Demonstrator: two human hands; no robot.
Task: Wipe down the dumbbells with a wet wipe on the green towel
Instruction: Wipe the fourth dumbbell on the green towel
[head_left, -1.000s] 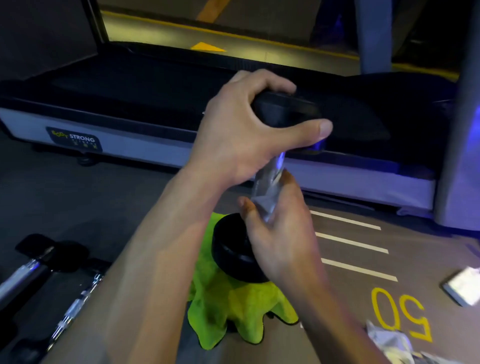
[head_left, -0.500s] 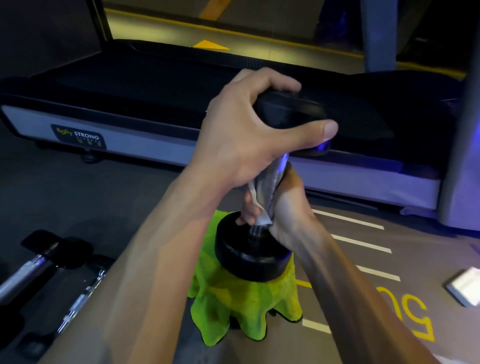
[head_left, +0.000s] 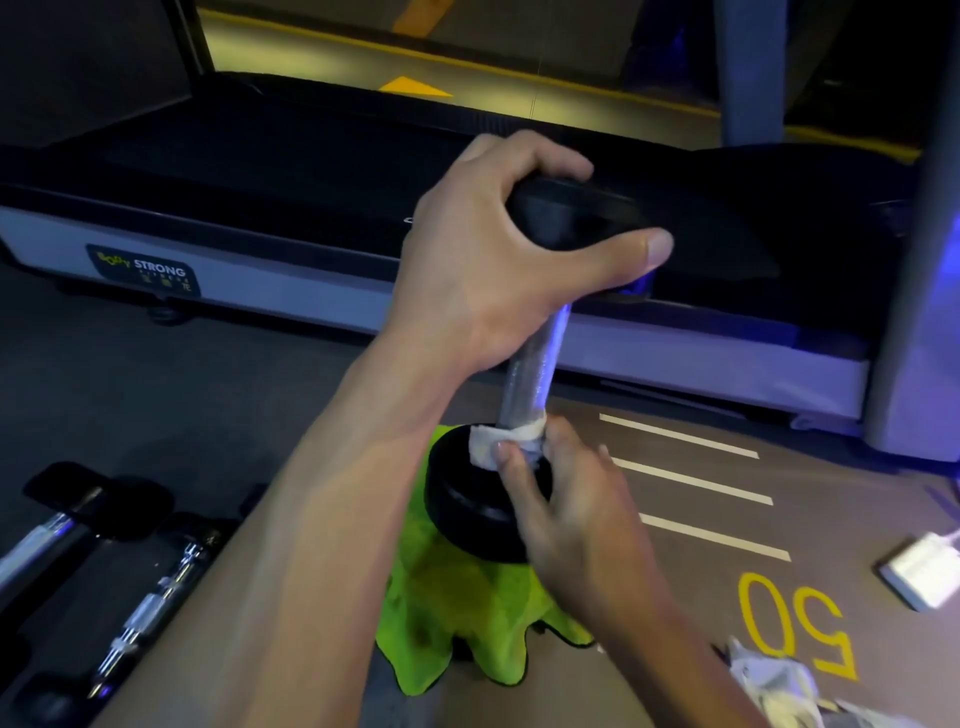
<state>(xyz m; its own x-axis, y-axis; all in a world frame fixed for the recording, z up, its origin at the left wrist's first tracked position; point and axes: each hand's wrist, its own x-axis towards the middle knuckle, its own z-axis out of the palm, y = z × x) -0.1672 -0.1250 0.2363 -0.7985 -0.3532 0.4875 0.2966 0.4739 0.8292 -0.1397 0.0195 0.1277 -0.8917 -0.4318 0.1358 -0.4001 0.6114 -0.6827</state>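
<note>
On my feed, a dumbbell (head_left: 527, 374) stands upright on the green towel (head_left: 457, 608) before a treadmill (head_left: 260, 218). The left hand (head_left: 498, 260) grips its top weight, thumb stretched out; the right hand (head_left: 566, 514) pinches a wet wipe (head_left: 498, 441) round the base of the bar. More dumbbells (head_left: 104, 587) lie to the left.

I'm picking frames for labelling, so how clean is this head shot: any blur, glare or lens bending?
Head view: dim room; a blue-violet glare runs down the dumbbell handle. The right hand holding the wipe is motion-smeared, while the left hand on the top weight is sharper. The wide lens bows the treadmill edge, and the floor "50" stays readable.
</note>
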